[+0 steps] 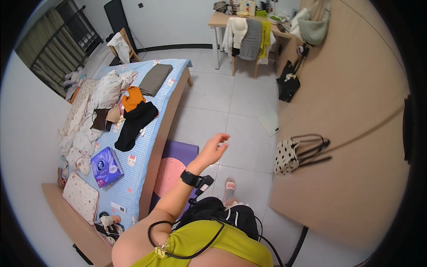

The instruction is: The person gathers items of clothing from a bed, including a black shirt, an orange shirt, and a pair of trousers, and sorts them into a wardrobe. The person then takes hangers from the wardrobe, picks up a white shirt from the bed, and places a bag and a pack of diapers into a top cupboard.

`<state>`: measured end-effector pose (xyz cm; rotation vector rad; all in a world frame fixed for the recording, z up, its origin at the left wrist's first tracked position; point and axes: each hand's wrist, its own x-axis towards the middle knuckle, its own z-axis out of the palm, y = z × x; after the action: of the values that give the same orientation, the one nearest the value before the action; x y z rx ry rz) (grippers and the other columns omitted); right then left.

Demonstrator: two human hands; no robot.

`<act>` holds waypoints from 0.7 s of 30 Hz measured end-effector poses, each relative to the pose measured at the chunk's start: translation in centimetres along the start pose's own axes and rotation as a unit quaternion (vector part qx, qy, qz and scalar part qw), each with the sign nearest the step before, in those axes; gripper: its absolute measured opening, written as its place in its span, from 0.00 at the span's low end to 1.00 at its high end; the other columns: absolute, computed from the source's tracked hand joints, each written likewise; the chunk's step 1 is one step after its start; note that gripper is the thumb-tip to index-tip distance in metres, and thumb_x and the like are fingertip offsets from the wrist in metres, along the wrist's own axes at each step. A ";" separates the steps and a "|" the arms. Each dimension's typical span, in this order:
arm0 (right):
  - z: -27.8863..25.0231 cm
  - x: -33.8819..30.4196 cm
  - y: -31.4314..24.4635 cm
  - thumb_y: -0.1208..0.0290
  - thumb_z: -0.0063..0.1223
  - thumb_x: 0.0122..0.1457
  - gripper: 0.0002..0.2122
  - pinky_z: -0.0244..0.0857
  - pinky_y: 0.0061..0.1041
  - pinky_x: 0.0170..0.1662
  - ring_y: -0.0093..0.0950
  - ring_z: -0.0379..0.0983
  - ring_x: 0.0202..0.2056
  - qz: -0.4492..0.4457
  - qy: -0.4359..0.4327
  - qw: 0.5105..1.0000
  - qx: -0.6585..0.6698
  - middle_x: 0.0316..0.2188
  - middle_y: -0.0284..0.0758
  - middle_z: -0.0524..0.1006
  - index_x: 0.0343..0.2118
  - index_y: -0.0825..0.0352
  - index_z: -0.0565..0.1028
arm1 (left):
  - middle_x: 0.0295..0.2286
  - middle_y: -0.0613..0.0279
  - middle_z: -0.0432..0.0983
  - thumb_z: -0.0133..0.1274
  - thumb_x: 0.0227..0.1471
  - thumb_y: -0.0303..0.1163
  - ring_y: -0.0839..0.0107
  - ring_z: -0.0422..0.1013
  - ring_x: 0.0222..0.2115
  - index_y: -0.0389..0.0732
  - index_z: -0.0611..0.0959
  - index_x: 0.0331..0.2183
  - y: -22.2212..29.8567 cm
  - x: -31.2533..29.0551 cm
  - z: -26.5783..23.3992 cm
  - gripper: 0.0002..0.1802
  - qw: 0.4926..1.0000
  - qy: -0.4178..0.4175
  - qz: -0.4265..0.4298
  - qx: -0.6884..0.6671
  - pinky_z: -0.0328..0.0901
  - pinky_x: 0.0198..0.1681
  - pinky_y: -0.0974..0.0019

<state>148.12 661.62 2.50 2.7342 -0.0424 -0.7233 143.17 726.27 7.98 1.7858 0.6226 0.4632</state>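
Observation:
My left hand [213,151] is held out in front of me over the tiled floor, holding nothing. Its fingers are loosely bent and apart, so it is open. A black band with a small device [198,181] is strapped around that wrist. The nearest things below the forearm are a purple mat [189,151] and a round pink pad [169,173] beside the bed. My right hand is out of sight. One foot in a pink slipper [230,184] shows on the floor ahead of my body.
A bed [155,129] along the left carries orange clothing [133,99], black clothing [135,124], a folded grey cloth [155,80] and a purple package [106,167]. On the right, bags, one polka-dotted [286,156], hang on wooden doors [356,111]. A clothes-draped chair [249,38] stands at the far desk [218,18].

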 end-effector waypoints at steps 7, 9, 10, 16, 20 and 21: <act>-15.5 24.4 -30.7 0.70 0.47 0.52 0.11 0.66 0.35 0.39 0.41 0.72 0.37 -0.357 -0.059 0.932 0.027 0.34 0.47 0.75 0.36 0.71 0.74 | 0.40 0.60 0.72 0.49 0.51 0.26 0.70 0.68 0.43 0.38 0.73 0.43 -4.3 5.3 -13.9 0.15 0.973 0.216 -0.073 0.037 0.64 0.43 0.68; -25.0 25.2 -46.0 0.70 0.45 0.53 0.11 0.65 0.36 0.37 0.46 0.71 0.35 -0.476 0.038 0.874 0.086 0.32 0.50 0.75 0.36 0.72 0.73 | 0.40 0.59 0.72 0.48 0.51 0.26 0.70 0.68 0.43 0.37 0.73 0.43 -8.6 5.2 -17.6 0.14 0.952 0.291 -0.094 -0.001 0.64 0.44 0.68; -28.1 26.4 -52.0 0.69 0.46 0.52 0.11 0.64 0.39 0.37 0.47 0.71 0.34 -0.543 0.091 0.826 0.122 0.30 0.49 0.74 0.33 0.72 0.73 | 0.40 0.59 0.72 0.48 0.51 0.25 0.70 0.68 0.43 0.37 0.73 0.43 -9.6 5.3 -19.2 0.14 0.941 0.319 -0.111 -0.019 0.63 0.45 0.68; -42.0 21.4 -83.9 0.73 0.49 0.51 0.12 0.67 0.33 0.38 0.40 0.73 0.34 -0.628 0.107 0.758 0.140 0.31 0.45 0.76 0.39 0.69 0.74 | 0.37 0.60 0.73 0.48 0.51 0.26 0.71 0.69 0.40 0.36 0.74 0.41 -17.4 6.8 -30.1 0.14 0.857 0.478 -0.195 -0.002 0.63 0.43 0.69; -43.0 18.3 -98.4 0.72 0.51 0.51 0.13 0.67 0.30 0.38 0.36 0.74 0.32 -0.691 0.062 0.718 0.065 0.31 0.44 0.77 0.40 0.70 0.73 | 0.36 0.61 0.73 0.48 0.50 0.24 0.72 0.69 0.38 0.36 0.74 0.41 -22.1 9.5 -36.9 0.13 0.822 0.530 -0.208 0.010 0.64 0.43 0.70; -43.2 17.9 -101.4 0.71 0.52 0.51 0.13 0.68 0.30 0.38 0.36 0.74 0.33 -0.687 0.020 0.726 0.020 0.31 0.44 0.77 0.40 0.70 0.74 | 0.34 0.62 0.73 0.48 0.51 0.24 0.73 0.69 0.37 0.36 0.74 0.40 -21.6 11.1 -38.7 0.12 0.806 0.555 -0.202 -0.021 0.63 0.43 0.71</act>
<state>179.66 768.65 -1.42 2.3557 2.1297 -0.8969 124.96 767.05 -1.48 1.1258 1.7367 1.2150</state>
